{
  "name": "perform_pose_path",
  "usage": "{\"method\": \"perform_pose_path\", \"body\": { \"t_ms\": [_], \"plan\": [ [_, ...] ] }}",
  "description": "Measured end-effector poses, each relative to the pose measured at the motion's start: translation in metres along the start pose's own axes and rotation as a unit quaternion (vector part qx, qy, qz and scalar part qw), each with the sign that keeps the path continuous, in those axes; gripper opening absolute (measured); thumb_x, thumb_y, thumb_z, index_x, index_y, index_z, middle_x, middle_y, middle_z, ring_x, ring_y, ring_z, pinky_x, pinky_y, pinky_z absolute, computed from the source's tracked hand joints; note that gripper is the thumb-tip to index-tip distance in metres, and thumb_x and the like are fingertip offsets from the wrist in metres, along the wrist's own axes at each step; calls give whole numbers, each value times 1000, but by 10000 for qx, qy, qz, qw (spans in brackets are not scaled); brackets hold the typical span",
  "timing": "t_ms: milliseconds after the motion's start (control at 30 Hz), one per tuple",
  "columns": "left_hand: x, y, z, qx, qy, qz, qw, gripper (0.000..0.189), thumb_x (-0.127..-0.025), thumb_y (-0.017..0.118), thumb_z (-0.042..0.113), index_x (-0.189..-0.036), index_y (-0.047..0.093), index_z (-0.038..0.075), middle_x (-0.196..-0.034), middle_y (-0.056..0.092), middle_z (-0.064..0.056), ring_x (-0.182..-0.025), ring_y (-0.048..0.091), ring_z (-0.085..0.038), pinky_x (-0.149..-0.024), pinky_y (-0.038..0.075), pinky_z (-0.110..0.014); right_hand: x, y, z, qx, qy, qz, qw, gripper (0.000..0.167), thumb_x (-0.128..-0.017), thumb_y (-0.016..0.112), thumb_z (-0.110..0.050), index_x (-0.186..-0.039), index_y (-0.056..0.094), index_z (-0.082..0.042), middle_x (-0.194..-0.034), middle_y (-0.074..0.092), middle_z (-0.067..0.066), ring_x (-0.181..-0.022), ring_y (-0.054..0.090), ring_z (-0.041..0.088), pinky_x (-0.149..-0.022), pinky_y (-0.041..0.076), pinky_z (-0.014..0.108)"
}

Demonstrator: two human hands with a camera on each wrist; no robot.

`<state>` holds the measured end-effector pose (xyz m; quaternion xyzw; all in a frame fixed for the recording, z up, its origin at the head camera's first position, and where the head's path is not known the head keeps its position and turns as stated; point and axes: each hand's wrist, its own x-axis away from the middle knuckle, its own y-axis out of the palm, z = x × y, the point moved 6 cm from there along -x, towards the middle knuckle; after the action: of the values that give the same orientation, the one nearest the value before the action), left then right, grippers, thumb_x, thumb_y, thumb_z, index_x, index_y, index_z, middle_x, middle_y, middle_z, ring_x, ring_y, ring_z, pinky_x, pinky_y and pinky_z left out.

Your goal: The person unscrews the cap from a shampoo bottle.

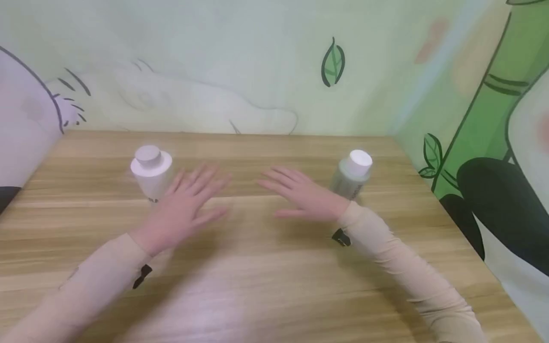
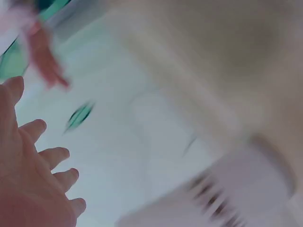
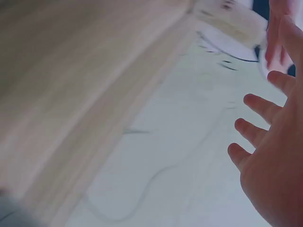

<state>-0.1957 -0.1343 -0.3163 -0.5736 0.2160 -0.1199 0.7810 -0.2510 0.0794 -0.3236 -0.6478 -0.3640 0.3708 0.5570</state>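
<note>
A white bottle with a white cap (image 1: 151, 166) stands upright at the left of the wooden table. My left hand (image 1: 177, 209) hovers in front of it and hides its lower part, fingers spread and holding nothing. Toward the right, a translucent greenish bottle (image 1: 349, 176) with a white cap stands, its base hidden behind my right wrist. My right hand (image 1: 304, 193) reaches inward over the table with straight, spread fingers and nothing in it. Both hands face each other with a gap between. The left wrist view shows dark lettering on the white bottle (image 2: 236, 189), blurred.
The wooden table (image 1: 266, 286) runs back to a pale green wall (image 1: 257, 57) painted with leaves and animals. A side wall with painted bamboo (image 1: 476, 109) borders the right edge. Dark straps (image 1: 341, 237) show at both wrists.
</note>
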Motion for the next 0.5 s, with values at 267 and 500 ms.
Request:
{"method": "perform_pose_path", "body": {
  "t_ms": [267,500],
  "plan": [
    [22,-77,-56,472,-890,373,9942,81,-97,50,47,-157,1,24,-164,-2,-8,-151,-1,-39,-120,-3,-61,-63,-25,-38,-629,-196,476,9967,73,-95,55,-46,-155,22,-19,-161,24,4,-150,19,24,-124,17,44],
    [51,-73,-115,1305,-1542,-66,9794,104,-90,66,41,-155,-11,15,-163,-5,-18,-147,4,-48,-114,11,-70,-124,-18,-73,-889,-580,380,9936,73,-94,58,-45,-154,25,-20,-159,29,2,-148,25,19,-123,20,37]
  ]
}}
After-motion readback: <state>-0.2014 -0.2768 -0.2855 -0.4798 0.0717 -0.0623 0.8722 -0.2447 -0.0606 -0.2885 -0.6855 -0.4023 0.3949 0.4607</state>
